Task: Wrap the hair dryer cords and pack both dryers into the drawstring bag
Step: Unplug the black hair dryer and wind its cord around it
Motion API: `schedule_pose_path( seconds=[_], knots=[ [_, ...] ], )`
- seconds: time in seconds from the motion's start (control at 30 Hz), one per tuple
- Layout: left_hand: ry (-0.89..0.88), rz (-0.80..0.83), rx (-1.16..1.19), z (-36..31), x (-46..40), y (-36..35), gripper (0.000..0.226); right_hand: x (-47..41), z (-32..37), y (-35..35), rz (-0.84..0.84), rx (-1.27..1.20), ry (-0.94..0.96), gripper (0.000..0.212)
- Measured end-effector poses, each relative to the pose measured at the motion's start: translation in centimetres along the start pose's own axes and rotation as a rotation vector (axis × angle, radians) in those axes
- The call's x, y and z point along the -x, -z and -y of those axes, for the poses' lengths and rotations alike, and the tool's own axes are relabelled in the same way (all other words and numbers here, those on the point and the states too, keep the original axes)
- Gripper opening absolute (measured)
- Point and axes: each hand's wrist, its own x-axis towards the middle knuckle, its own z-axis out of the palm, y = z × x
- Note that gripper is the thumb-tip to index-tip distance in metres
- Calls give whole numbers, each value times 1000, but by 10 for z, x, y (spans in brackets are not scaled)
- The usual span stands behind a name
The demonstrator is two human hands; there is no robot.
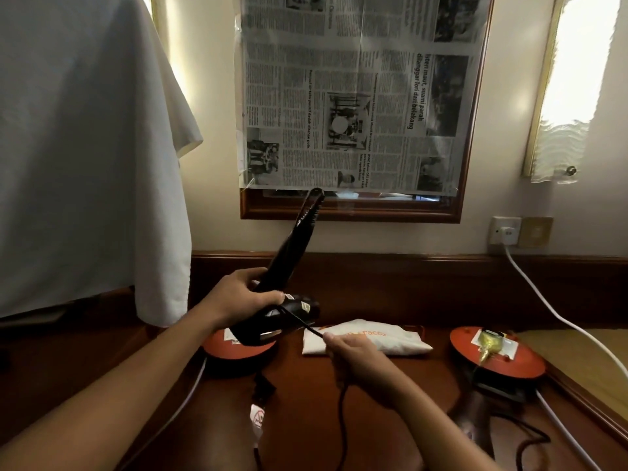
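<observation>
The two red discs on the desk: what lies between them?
In the head view, a folded white drawstring bag with orange lettering lies between the left red disc and the right red disc, partly behind the right hand.

Cream wall (pixel 339 237), dark wood-framed mirror (pixel 350 212) covered with taped newspaper (pixel 346 96), glowing wall lights either side, white cloth (pixel 85 147) hanging left, wall socket (pixel 505 231) with white plug right, dark wood table (pixel 373 385) with raised back edge

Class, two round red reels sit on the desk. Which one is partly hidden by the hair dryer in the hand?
The left red reel: the black hair dryer gripped by the left hand overlaps its top. The right red reel lies uncovered.
</observation>
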Motion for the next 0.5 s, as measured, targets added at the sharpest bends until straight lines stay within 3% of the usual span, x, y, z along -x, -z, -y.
schedule_pose_path(
  seconds=[0.07,0.2,0.37,0.5],
  knots=[
    [-131,138,-24,3,8,4,24,-5,4,16,-94,174,60,39],
    [-247,313,-59,-1,17,-2,29,-14,29,31,-149,391,92,38],
    [-480,373,-576,-11,16,-3,24,-18,63,47,-8,489,38,30],
    [-643,301,-1049,-18,14,-13,37,-15,83,50,69,578,26,43]
  ],
)
